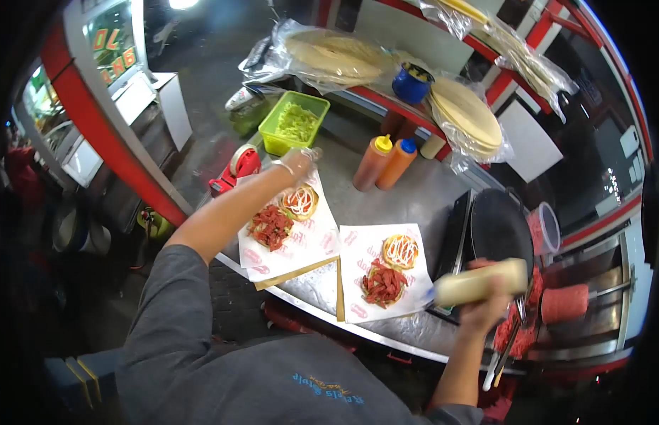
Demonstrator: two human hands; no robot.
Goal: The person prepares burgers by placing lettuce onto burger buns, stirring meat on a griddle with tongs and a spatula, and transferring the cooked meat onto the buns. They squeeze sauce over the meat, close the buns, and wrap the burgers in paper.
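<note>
My right hand (483, 304) is wrapped round a squeeze bottle (481, 282) of pale cream sauce, tilted on its side with its nozzle pointing left. My left hand (299, 163) is at the near edge of a green container (294, 124) of shredded lettuce. Its fingers look curled; what they hold, if anything, is unclear. Below it, a bun half with red and white sauce (299, 203) and a bun half topped with reddish meat strips (270, 227) lie on printed paper (315, 237). A second paper (358, 244) carries another sauced bun half (400, 251) and meat-topped half (384, 283).
A red tape dispenser (237, 170) is left of the papers. Two sauce bottles, yellow-capped (372, 163) and blue-capped (398, 163), stand behind. Bagged flatbreads (465, 117) and a blue pot (412, 83) line the back. A black griddle (501, 230), tongs (508, 347) and a meat spit (564, 304) are right.
</note>
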